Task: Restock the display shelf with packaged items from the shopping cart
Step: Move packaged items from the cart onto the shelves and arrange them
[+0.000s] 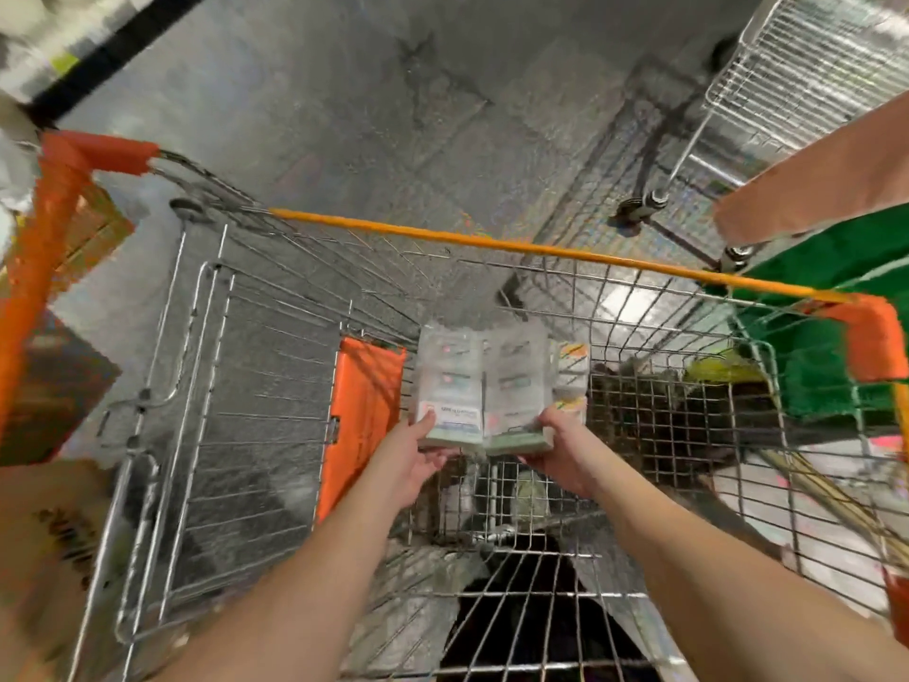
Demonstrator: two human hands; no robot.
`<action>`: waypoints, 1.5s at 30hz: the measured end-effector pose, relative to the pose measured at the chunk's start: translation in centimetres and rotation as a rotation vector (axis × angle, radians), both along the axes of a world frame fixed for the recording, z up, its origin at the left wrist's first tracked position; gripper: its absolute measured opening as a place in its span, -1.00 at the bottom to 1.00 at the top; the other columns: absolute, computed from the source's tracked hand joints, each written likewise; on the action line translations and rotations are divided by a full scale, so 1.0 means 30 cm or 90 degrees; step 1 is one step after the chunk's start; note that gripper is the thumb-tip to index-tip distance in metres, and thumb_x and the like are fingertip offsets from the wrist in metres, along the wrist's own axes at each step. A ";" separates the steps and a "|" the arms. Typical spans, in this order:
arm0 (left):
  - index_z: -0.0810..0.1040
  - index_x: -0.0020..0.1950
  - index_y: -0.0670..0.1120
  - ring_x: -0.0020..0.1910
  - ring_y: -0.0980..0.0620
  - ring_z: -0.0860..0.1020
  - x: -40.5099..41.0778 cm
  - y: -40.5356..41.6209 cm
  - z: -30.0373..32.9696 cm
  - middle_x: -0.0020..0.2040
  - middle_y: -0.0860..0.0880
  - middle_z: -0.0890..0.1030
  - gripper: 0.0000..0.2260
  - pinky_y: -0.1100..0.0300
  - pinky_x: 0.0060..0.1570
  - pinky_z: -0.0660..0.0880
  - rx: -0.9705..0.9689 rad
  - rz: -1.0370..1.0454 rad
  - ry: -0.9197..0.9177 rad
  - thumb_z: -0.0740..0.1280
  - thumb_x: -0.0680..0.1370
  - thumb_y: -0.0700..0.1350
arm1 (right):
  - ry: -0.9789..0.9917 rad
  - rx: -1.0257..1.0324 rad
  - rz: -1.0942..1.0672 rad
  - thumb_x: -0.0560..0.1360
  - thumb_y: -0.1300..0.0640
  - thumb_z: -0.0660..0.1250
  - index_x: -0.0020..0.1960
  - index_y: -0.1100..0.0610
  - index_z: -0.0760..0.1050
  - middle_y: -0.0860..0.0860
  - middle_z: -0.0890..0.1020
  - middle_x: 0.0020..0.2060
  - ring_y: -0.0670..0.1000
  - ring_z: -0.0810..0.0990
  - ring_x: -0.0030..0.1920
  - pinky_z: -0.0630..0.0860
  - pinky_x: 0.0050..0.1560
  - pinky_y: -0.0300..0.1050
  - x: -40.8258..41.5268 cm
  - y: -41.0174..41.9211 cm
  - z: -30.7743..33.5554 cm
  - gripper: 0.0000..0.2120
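I look down into a wire shopping cart (492,246) with orange trim. Inside it, both hands hold clear-wrapped packs of small boxes above the cart floor. My left hand (415,450) grips the near edge of the left pack (450,381), thumb on its white label. The near edge of the right pack (521,381) is gripped by my right hand (558,447). The two packs sit side by side, touching. More packaged items (573,371) stand just behind them to the right. No display shelf is in view.
An orange flap (364,411) hangs on the cart's inner left wall. A cardboard box (44,558) stands at the lower left outside the cart. Green material (826,297) and another wire cart (806,76) lie to the right. Grey concrete floor stretches beyond.
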State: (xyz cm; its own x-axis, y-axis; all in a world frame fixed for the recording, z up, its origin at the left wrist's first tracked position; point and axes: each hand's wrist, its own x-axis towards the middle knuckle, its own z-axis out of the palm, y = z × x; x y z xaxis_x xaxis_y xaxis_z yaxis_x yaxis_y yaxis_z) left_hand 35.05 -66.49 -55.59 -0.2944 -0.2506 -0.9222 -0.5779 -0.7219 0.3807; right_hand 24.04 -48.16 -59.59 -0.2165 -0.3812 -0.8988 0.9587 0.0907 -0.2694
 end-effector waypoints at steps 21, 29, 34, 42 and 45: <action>0.30 0.48 -0.22 0.42 -0.18 0.36 -0.131 -0.077 -0.367 0.51 -0.26 0.24 -0.59 0.12 0.33 0.40 0.007 0.228 -0.174 0.24 0.65 -0.18 | 0.378 0.388 0.467 0.63 -0.01 0.22 0.47 0.16 0.32 0.10 0.52 0.28 -0.07 0.57 -0.17 0.45 -0.34 -0.44 -0.011 -0.219 -0.329 -0.53; 0.32 0.47 -0.25 0.43 -0.08 0.36 -0.089 -0.072 -0.372 0.51 -0.18 0.30 -0.58 0.14 0.29 0.39 0.039 0.333 -0.099 0.17 0.63 -0.13 | 0.306 0.486 0.500 0.60 -0.27 0.03 0.46 0.19 0.22 0.22 0.49 0.27 0.19 0.53 0.20 0.50 0.15 0.08 0.003 -0.304 -0.363 -0.36; 0.19 0.54 -0.16 0.44 -0.22 0.33 -0.086 -0.068 -0.325 0.53 -0.20 0.22 -0.55 -0.01 0.26 0.39 0.045 0.224 -0.109 0.16 0.66 -0.11 | 0.321 0.445 0.624 0.65 0.01 -0.13 0.40 0.22 0.36 0.21 0.52 0.23 0.22 0.51 0.18 0.43 0.16 0.09 0.029 -0.334 -0.333 -0.50; 0.36 0.40 -0.21 0.01 -0.14 0.52 -0.024 -0.073 -0.113 0.24 -0.18 0.47 -0.64 0.13 -0.13 0.45 0.026 -0.064 -0.132 0.14 0.66 -0.05 | 0.357 0.431 0.312 0.59 -0.10 0.19 0.41 0.24 0.31 0.20 0.48 0.26 0.14 0.49 0.06 0.43 0.00 -0.06 0.048 -0.251 -0.106 -0.46; 0.49 0.02 -0.11 -0.30 0.01 0.49 -0.047 -0.022 0.062 -0.09 -0.06 0.57 -0.85 0.24 -0.41 0.35 -0.082 -0.163 -0.063 0.16 0.63 -0.09 | 0.370 0.344 0.330 0.60 -0.03 0.19 0.35 0.22 0.41 0.16 0.55 0.13 0.10 0.53 0.03 0.50 0.05 -0.08 0.066 -0.182 0.080 -0.57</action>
State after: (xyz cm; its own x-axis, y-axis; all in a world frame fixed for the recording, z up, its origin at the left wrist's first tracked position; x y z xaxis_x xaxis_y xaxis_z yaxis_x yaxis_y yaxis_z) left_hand 33.63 -67.16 -53.73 -0.2740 -0.2960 -0.9150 -0.7736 -0.4974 0.3926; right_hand 26.01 -53.62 -57.20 -0.6063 -0.1198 -0.7861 0.4925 0.7196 -0.4896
